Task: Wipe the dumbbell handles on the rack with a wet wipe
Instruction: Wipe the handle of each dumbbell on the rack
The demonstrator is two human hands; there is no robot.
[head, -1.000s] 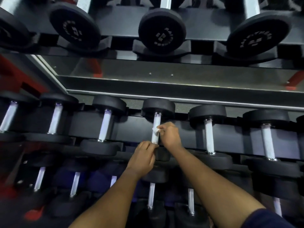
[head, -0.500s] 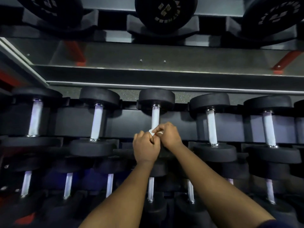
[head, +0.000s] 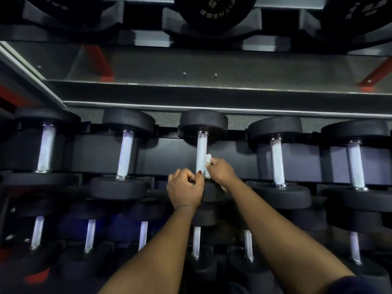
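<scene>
A black dumbbell with a knurled silver handle stands in the middle row of the rack, dead centre. My right hand pinches a crumpled white wet wipe against the right side of that handle, near its lower half. My left hand is curled at the bottom of the same handle, thumb and fingertips closing round its lower end by the front weight head. Part of the wipe is hidden under my right fingers.
More dumbbells with silver handles sit left and right in the same row. A lower row lies beneath my forearms. A steel shelf edge with larger dumbbells overhangs above.
My left hand rose from below the front head to the bottom of the handle. My right hand with the wipe slid slightly down the handle. The camera moved closer and tilted down.
</scene>
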